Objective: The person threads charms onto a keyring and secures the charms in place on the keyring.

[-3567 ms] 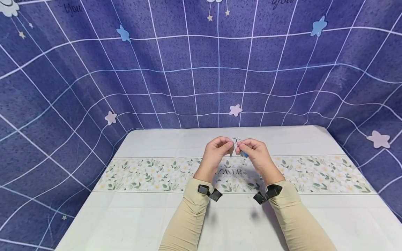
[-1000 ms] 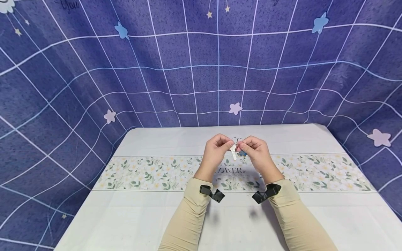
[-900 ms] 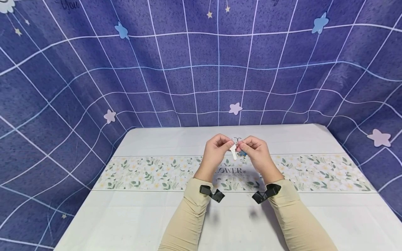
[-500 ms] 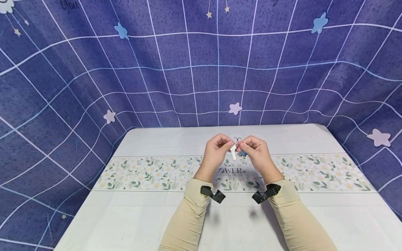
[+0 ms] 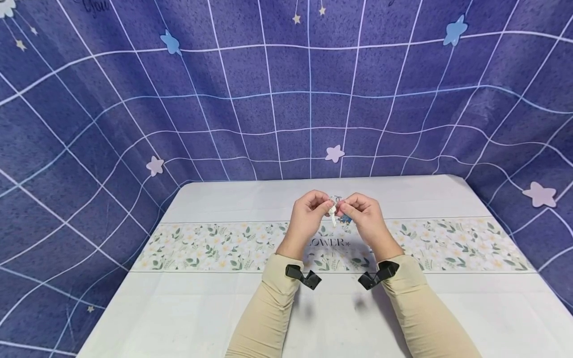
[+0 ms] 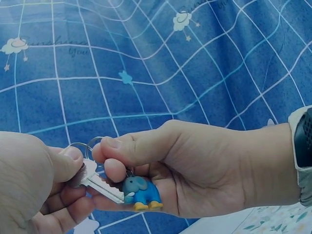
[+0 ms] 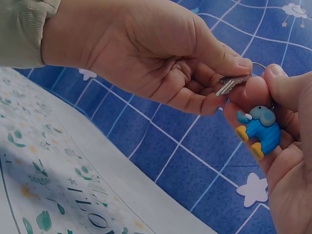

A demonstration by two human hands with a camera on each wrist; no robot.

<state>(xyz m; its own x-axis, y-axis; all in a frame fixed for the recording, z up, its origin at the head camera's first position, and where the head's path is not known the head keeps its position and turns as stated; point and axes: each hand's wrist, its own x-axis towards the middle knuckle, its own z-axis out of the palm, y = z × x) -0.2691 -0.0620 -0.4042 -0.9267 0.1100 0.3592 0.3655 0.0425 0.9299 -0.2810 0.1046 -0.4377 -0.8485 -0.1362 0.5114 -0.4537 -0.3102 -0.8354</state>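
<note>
My left hand (image 5: 309, 211) pinches a silver key (image 6: 101, 183) by its head, between thumb and fingers. The toothed blade points down in the head view. My right hand (image 5: 363, 214) pinches a thin metal ring (image 6: 93, 141) between thumb and forefinger. From the right fingers hangs an elephant keychain (image 7: 262, 127), with a grey-blue head, blue body and yellow feet; it lies against the curled fingers. Thin ring wire (image 7: 258, 65) arches over the gap between the two thumbs. Where the key's head meets the wire is hidden under the left thumb.
Both hands are above a table with a white cloth (image 5: 201, 308), which has a floral band (image 5: 192, 248) across it. Behind the table hangs a blue grid-patterned curtain (image 5: 250, 114) with stars. Black wrist cameras (image 5: 303, 276) sit on the beige sleeves.
The key first hung dark beside the left fingers, then turned its bright face to view; now it looks narrower. The ring wires now overlap between the fingertips. Both hands have stayed nearly in place.
</note>
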